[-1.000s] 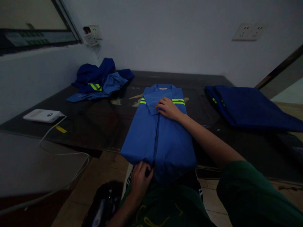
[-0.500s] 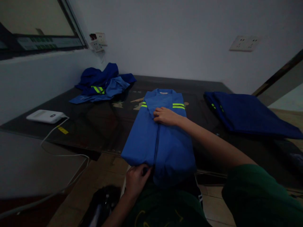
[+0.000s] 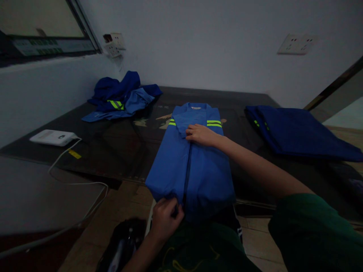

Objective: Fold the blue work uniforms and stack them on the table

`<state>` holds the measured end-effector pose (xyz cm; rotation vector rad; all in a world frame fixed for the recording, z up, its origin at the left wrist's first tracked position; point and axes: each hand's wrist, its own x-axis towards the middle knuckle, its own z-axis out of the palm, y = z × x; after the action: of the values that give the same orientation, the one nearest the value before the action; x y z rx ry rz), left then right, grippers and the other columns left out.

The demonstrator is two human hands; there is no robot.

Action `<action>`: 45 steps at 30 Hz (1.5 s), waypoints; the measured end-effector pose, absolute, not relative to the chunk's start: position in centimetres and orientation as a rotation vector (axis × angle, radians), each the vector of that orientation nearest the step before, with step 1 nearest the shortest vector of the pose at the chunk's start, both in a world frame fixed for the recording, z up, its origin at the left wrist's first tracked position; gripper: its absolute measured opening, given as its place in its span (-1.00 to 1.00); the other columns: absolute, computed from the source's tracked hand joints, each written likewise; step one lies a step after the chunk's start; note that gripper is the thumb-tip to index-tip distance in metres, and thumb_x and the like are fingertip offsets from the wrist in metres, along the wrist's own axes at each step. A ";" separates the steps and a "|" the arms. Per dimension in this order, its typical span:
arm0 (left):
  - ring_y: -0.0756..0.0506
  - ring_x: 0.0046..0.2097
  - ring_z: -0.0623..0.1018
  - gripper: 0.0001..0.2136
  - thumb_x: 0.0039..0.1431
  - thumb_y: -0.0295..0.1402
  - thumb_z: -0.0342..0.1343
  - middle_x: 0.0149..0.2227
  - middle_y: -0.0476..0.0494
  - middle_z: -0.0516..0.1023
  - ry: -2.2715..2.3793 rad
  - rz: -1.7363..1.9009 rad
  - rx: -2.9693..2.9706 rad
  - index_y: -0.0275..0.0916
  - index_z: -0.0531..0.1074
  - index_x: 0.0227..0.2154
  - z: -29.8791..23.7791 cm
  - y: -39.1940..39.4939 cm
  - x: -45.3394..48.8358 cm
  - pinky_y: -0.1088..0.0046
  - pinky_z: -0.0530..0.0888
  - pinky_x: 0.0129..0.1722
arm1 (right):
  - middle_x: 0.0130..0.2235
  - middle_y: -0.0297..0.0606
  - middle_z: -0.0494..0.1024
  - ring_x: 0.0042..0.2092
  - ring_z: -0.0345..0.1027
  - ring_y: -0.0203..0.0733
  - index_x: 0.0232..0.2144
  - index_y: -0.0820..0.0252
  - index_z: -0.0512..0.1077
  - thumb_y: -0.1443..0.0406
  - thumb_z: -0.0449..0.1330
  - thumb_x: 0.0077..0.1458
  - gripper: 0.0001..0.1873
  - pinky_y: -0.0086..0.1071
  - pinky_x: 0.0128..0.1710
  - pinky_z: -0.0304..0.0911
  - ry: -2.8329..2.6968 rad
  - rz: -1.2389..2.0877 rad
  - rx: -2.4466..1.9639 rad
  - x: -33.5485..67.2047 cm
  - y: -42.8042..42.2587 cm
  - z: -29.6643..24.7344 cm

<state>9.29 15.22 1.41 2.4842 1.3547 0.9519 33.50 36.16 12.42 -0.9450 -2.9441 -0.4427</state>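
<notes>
Jacket (image 3: 211, 166) lies front up mid-desk (image 3: 124, 151), collar far and near hem past the edge by your lap; it looks straightened, no sleeve spread out sideways, though its lower end is not doubled up. Your left hand (image 3: 166, 217) has its grip closed on the hem, while your right hand (image 3: 200, 135) rests on the chest, its grip too hidden to judge. A rumpled pile (image 3: 124, 92) sits far left, a flat dark-blue stack (image 3: 303, 132) right, before a pale wall (image 3: 198, 45).
</notes>
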 end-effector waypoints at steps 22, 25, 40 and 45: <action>-0.06 -0.31 0.54 -0.75 0.32 -0.36 -0.11 -0.38 -0.13 0.55 0.973 0.818 2.510 -0.21 0.49 -0.32 7.7 17.7 8.5 0.41 0.45 -0.29 | -0.07 -0.12 0.50 -0.04 0.34 -0.11 -0.07 0.19 0.47 0.39 0.10 0.17 -0.72 -0.23 -0.02 0.23 -2.243 0.040 -1.425 36.7 36.9 10.4; -0.16 0.06 0.47 -0.71 0.30 -0.30 -0.04 0.04 -0.22 0.48 1.100 0.803 2.594 -0.17 0.39 0.03 8.0 19.2 10.3 0.23 0.44 0.03 | -0.15 -0.14 0.52 -0.10 0.36 -0.13 -0.15 0.23 0.46 0.38 0.13 0.16 -0.80 -0.27 -0.06 0.24 -2.159 0.045 -1.589 36.2 38.4 8.9; -0.22 0.31 0.19 -0.34 0.25 -0.13 0.02 0.32 -0.28 0.12 1.078 0.403 2.986 -0.18 -0.05 0.33 6.9 19.5 11.3 0.08 0.27 0.21 | -0.02 0.01 0.44 0.02 0.26 0.04 -0.05 0.20 0.38 0.30 0.04 0.24 -0.74 -0.15 -0.06 0.25 -2.118 -0.249 -1.824 33.4 39.2 8.1; -0.21 0.32 0.17 -0.32 0.24 -0.15 0.05 0.33 -0.26 0.09 1.064 0.440 3.002 -0.15 -0.08 0.33 6.3 19.7 11.3 0.09 0.25 0.22 | 0.22 -0.01 0.28 0.24 0.10 0.02 0.18 0.23 0.24 0.22 -0.06 0.31 -0.55 -0.03 0.21 0.02 -2.187 -0.007 -1.778 31.7 39.4 7.4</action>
<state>11.31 19.66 6.35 3.0019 1.0643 0.4398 31.73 39.42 7.42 -1.7779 -2.1874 -0.0074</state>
